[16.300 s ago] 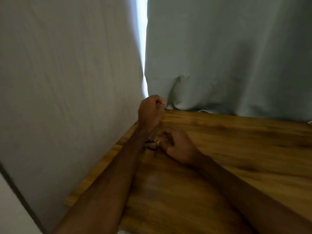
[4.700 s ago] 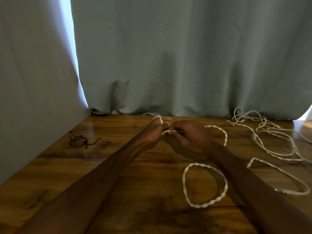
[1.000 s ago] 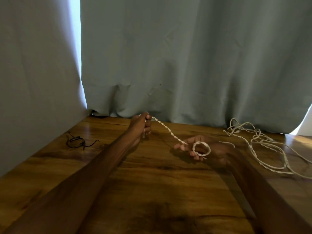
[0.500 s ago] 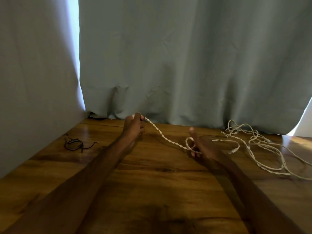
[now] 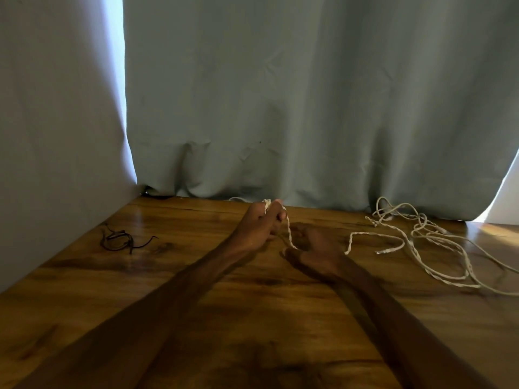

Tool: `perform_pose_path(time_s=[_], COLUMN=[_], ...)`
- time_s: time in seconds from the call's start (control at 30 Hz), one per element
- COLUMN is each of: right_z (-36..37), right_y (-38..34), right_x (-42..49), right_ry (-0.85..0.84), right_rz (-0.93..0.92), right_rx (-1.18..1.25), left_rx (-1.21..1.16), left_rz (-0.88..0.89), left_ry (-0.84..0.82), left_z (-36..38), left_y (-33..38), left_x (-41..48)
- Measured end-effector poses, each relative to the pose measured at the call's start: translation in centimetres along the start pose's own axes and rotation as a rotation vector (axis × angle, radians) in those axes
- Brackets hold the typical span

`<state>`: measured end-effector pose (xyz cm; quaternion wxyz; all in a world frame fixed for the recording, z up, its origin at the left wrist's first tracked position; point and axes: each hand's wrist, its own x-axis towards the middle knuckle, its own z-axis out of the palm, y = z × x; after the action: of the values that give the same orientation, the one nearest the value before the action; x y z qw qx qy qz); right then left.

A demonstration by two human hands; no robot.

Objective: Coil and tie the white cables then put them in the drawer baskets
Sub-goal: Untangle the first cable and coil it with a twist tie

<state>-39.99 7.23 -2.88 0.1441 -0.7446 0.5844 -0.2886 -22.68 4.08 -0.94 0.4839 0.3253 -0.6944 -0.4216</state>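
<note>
I am watching both hands working near the far edge of the table, whose wood is looking glossy and warm brown, with dark grain streaks. The left hand is standing raised, its fingers curling tightly around the white cable. A short end is sticking out above the knuckles, at 12 o'clock of this hand. The cable is a thin cord of two twisted strands, rope-like in texture. From the left hand it is running down toward 5 o'clock and reaching the right hand, which is lying low on the wood. This hand is sitting in shadow, so I cannot tell if its fingers are closing on the cable or only touching it. At 3 o'clock of the right hand, more of the same twisted cable is lying on the table as a loose tangle of wide, irregular loops. At 9 o'clock of the left hand, well apart, a thin black cord is lying in a small messy bunch. Behind everything a grey-blue curtain is hanging in soft folds, its matte cloth reaching down to the table's far edge.
</note>
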Motion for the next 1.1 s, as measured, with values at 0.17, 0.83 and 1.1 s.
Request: perform_pose_path(time_s=[0.17, 0.83, 1.1], right_z=[1.0, 2.5, 2.2], right_y=[0.3, -2.0, -4.5], right_x=[0.7, 0.7, -1.3], right_ry=[0.15, -0.022, -0.234], right_rz=[-0.112, -0.281, -0.28], right_rx=[0.168, -0.082, -0.081], left_rx=[-0.088, -0.827, -0.845], left_rz=[0.005, -0.219, -0.222], left_ry=[-0.03, -0.127, 0.227], left_z=[-0.1, -3.4, -4.2], left_y=[0.2, 1.9, 0.6], left_x=[0.4, 2.5, 2.8])
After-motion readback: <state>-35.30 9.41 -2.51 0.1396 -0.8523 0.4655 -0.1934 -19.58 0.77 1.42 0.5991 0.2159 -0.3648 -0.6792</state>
